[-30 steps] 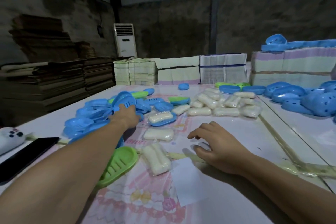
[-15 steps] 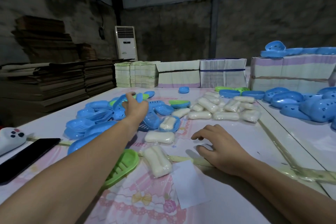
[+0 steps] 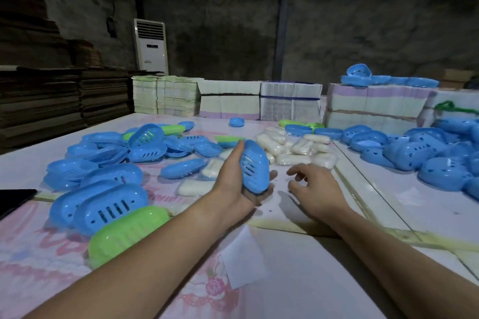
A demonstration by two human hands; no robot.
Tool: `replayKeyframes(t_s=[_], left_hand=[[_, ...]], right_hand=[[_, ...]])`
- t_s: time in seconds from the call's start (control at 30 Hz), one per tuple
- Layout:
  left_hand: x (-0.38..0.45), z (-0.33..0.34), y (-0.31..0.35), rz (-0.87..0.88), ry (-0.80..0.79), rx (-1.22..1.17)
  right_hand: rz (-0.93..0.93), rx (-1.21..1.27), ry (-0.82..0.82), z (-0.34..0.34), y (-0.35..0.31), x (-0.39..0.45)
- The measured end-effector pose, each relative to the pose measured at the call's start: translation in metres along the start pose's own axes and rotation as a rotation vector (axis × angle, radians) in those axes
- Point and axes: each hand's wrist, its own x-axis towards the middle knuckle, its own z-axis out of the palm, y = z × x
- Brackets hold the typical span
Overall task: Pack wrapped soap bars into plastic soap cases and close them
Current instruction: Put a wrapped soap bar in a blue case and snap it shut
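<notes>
A blue soap case half (image 3: 252, 171) sits slotted-side up in the left hand (image 3: 234, 184), fingers curled round it, above the table (image 3: 311, 254). Right hand (image 3: 315, 186) hovers just beside, loosely curled, holding nothing. Wrapped soap bars (image 3: 293, 147) are piled behind

Two bare forearms enter from the lower edge of the view, one from the lower left corner and one from the lower right. No sleeve covers either arm as far as the view reaches; both are uncovered from the edge of the view to the wrist. The left hand (image 3: 239, 179) and the right hand (image 3: 315, 186) are bare too: no glove, no ring, no watch, no band at either wrist. The fingernails that show look short and plain.
</notes>
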Motion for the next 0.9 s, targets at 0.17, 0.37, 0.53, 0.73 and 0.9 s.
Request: replayKeyframes(t_s=[0.17, 0.37, 0.53, 0.73, 0.9], left_hand=[[-0.010, 0.002, -0.004, -0.076, -0.043, -0.011], [-0.016, 0.007, -0.003, -0.071, -0.033, 0.006], [-0.015, 0.005, -0.003, -0.094, -0.027, 0.000], [-0.012, 0.003, -0.007, -0.101, -0.018, 0.058], [-0.009, 0.003, -0.007, -0.085, -0.039, 0.054]], right_hand=[[0.120, -0.150, 0.004, 0.002, 0.015, 0.010], [0.278, -0.465, -0.085, 0.001, 0.043, 0.041], [0.401, -0.503, -0.197, 0.008, 0.055, 0.057], [0.491, -0.528, -0.244, 0.010, 0.054, 0.069], [0.364, -0.605, -0.080, 0.004, 0.050, 0.061]])
